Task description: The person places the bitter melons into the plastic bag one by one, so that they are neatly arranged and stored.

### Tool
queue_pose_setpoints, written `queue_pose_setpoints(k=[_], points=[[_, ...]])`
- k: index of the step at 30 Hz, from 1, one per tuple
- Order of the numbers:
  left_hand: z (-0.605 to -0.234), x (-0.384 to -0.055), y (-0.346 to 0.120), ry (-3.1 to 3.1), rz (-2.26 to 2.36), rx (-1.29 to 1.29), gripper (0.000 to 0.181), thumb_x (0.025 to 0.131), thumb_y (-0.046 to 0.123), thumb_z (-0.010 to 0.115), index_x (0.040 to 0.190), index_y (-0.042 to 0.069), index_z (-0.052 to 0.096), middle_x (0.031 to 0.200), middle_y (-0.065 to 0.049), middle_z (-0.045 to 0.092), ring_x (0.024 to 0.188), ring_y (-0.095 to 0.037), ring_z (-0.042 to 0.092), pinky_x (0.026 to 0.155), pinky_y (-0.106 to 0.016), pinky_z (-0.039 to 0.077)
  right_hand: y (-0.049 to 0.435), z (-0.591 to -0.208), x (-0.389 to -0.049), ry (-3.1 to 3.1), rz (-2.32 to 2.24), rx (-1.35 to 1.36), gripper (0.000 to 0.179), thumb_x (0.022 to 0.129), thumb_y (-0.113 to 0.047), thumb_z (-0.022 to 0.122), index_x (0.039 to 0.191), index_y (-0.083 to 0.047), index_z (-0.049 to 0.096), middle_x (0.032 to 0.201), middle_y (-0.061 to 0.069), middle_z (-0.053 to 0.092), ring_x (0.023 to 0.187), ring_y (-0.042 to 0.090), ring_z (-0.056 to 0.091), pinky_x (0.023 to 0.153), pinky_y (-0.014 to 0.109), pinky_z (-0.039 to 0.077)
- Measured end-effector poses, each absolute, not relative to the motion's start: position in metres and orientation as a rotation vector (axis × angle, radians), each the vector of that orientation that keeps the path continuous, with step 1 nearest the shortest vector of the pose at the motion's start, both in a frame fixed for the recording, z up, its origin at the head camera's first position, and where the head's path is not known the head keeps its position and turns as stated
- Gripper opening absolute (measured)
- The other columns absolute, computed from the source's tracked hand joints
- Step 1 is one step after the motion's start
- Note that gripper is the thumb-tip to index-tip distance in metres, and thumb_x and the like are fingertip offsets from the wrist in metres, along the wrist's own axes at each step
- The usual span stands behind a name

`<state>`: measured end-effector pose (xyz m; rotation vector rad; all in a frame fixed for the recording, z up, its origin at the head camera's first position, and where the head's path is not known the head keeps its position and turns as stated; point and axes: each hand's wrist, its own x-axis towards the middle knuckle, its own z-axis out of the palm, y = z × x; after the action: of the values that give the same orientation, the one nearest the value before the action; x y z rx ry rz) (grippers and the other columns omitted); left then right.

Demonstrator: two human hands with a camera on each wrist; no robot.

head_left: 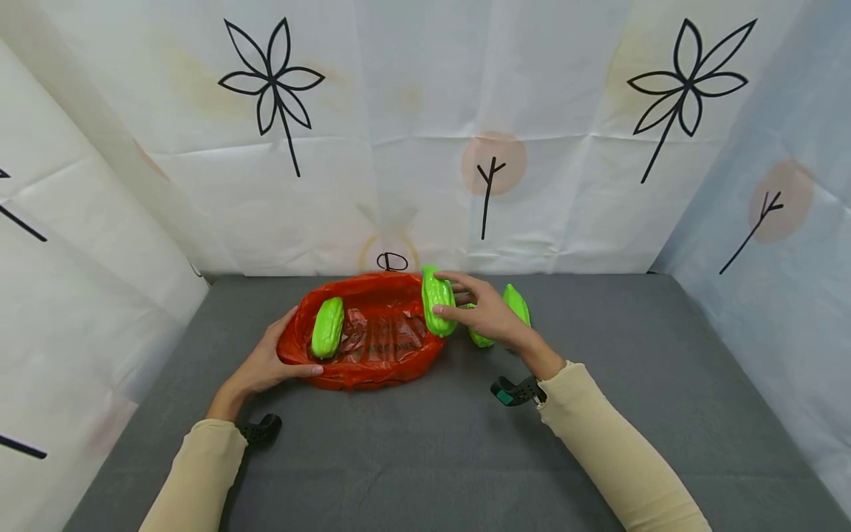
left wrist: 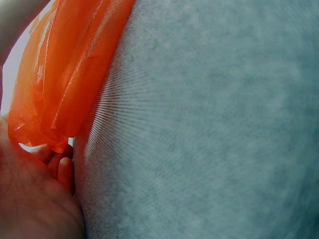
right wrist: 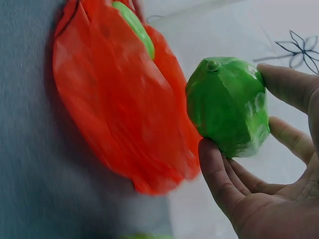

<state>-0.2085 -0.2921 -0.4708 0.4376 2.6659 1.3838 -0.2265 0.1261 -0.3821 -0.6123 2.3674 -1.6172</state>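
My right hand (head_left: 488, 310) pinches a green vegetable (head_left: 439, 301) between thumb and fingertips at the right edge of the red bag (head_left: 392, 375), while my left hand (head_left: 274, 360) holds the bag's left side, thumb along the front and fingers round the back. Just inside from my left fingers lies a second vegetable (head_left: 328, 328) in the bag; behind my right hand are what look like two more, one (head_left: 480, 338) mostly hidden, the other (head_left: 516, 304) farther right. All this sits on a grey table (head_left: 399, 458), with a white patterned sheet (head_left: 399, 89) beyond my fingers.
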Motion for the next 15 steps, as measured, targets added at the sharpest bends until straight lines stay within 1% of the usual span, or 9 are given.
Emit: queue_pose_setpoints(k=[3, 5, 10, 15], points=[[-0.470, -0.208, -0.292, 2.675, 1.368, 0.431, 0.120, 0.077, 0.025, 0.090, 0.165, 0.017, 0.010, 0.160, -0.023, 0.021, 0.141, -0.044, 0.026, 0.105, -0.070, 0.032, 0.111, -0.385, -0.227, 2.374, -1.604, -0.623, 0.061, 0.098, -0.024, 0.071, 0.154, -0.018, 0.046, 0.148, 0.017, 0.047, 0.129, 0.037, 0.053, 0.096, 0.051, 0.050], [-0.470, -0.209, -0.293, 2.679, 1.362, 0.426, 0.120, 0.077, 0.024, 0.090, 0.165, 0.017, 0.009, 0.160, -0.024, 0.021, 0.141, -0.045, 0.026, 0.105, -0.070, 0.032, 0.100, -0.387, -0.229, 2.365, -1.610, -0.627, 0.061, 0.097, -0.023, 0.071, 0.153, -0.017, 0.047, 0.147, 0.016, 0.048, 0.129, 0.036, 0.054, 0.097, 0.050, 0.050], [-0.471, -0.209, -0.293, 2.677, 1.366, 0.428, 0.120, 0.077, 0.024, 0.090, 0.165, 0.018, 0.009, 0.160, -0.023, 0.022, 0.140, -0.044, 0.027, 0.104, -0.068, 0.034, 0.073, -0.394, -0.234, 2.387, -1.567, -0.672, 0.062, 0.096, -0.023, 0.072, 0.152, -0.014, 0.048, 0.140, 0.016, 0.054, 0.122, 0.033, 0.058, 0.094, 0.044, 0.052], [-0.471, -0.209, -0.293, 2.680, 1.361, 0.423, 0.119, 0.078, 0.025, 0.090, 0.165, 0.017, 0.009, 0.159, -0.024, 0.022, 0.140, -0.045, 0.027, 0.104, -0.068, 0.034, 0.053, -0.401, -0.236, 2.403, -1.520, -0.681, 0.061, 0.095, -0.024, 0.074, 0.151, -0.014, 0.050, 0.145, 0.012, 0.052, 0.125, 0.033, 0.056, 0.094, 0.043, 0.051]])
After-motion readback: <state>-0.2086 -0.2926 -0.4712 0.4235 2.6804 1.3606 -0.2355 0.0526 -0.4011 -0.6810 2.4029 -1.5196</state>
